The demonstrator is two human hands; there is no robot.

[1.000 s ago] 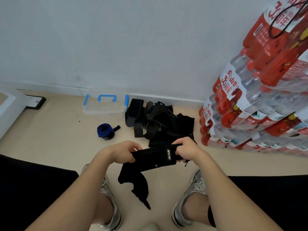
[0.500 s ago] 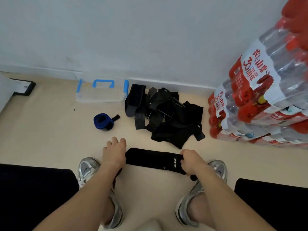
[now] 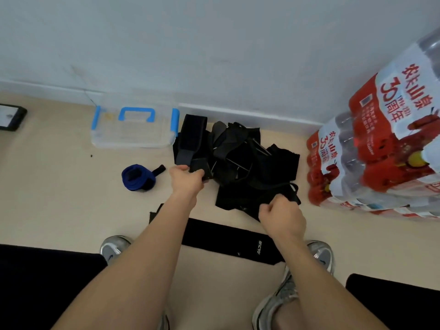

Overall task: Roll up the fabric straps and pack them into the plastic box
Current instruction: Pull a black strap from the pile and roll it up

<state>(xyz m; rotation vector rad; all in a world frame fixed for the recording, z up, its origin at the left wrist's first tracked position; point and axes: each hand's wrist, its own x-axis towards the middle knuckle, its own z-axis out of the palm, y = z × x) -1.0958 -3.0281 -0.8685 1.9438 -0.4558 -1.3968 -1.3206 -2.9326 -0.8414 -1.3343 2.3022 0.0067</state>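
A heap of black fabric straps (image 3: 240,160) lies on the floor by the wall. My left hand (image 3: 187,179) grips the end of a black strap at the heap's left edge. My right hand (image 3: 282,216) has its fingers curled at the heap's near right edge, on black fabric there. One black strap (image 3: 228,241) lies flat on the floor between my feet, partly under my arms. A rolled blue strap (image 3: 138,177) sits left of the heap. The clear plastic box (image 3: 133,139) with blue clips stands against the wall, lid on.
Shrink-wrapped packs of water bottles (image 3: 381,148) are stacked at the right, close to the heap. A dark flat object (image 3: 10,116) lies at the far left by the wall. My grey shoes (image 3: 114,248) and dark shorts fill the bottom edge.
The black strap I held has been laid flat on the floor and released. Both hands have moved forward to the heap and taken hold of fabric there.
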